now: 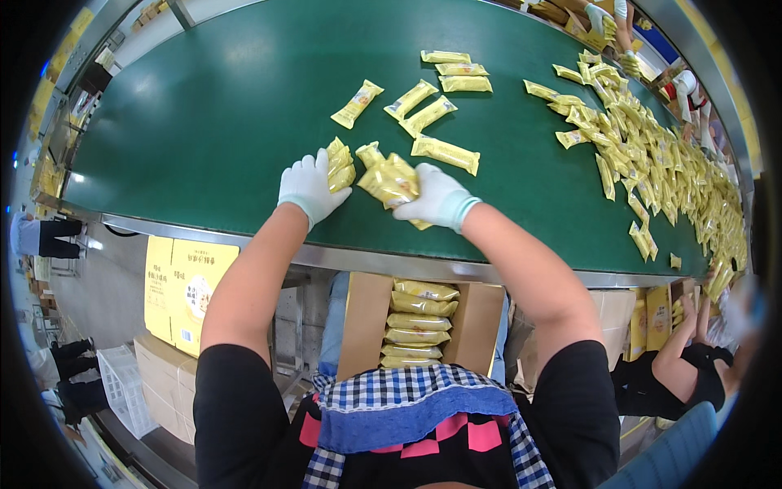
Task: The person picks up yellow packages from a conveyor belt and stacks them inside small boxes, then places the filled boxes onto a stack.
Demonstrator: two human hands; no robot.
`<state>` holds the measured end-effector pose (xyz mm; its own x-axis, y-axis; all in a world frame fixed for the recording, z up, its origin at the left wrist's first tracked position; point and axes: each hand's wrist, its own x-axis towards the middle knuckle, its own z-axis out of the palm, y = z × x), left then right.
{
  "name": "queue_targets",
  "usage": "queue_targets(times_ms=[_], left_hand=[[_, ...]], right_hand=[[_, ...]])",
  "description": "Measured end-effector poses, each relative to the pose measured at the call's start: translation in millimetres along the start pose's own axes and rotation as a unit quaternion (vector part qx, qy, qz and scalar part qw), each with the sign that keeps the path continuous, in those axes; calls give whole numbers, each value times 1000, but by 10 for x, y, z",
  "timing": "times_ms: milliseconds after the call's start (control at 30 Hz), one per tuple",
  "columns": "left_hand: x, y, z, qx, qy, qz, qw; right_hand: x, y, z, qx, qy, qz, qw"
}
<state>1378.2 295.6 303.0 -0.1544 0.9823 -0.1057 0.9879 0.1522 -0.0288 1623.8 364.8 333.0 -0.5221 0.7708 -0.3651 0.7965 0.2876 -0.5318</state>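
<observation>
My left hand (313,189), in a white glove, is closed round a small stack of yellow snack packets (340,167) on the green belt. Just to its right, my right hand (438,198), gloved too, grips a bunch of yellow snack packets (390,181), slightly blurred; how many it holds I cannot tell. Beyond both hands lie several loose packets, among them one slanted packet (357,103) and one packet (446,154) close to my right hand. In front of my body an open cardboard box (363,319) holds a row of yellow packets (417,323).
The green conveyor belt (220,106) has a metal edge (269,251) on my side. A large heap of packets (652,155) covers its right part. Co-workers' gloved hands (631,65) are at the far right; another person (684,371) sits at my right. Yellow cartons (183,285) stand left.
</observation>
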Motion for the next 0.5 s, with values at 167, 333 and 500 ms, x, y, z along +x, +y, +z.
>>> queue_targets(times_ms=[167, 333, 500], left_hand=[[43, -66, 71, -31, -19, -27, 999], [62, -111, -83, -19, -48, -126, 991], [-109, -389, 28, -13, -33, -174, 984]], right_hand=[[-45, 41, -208, 377, -15, 15, 926], [340, -373, 111, 249, -26, 26, 968], [143, -651, 494, -230, -32, -184, 955]])
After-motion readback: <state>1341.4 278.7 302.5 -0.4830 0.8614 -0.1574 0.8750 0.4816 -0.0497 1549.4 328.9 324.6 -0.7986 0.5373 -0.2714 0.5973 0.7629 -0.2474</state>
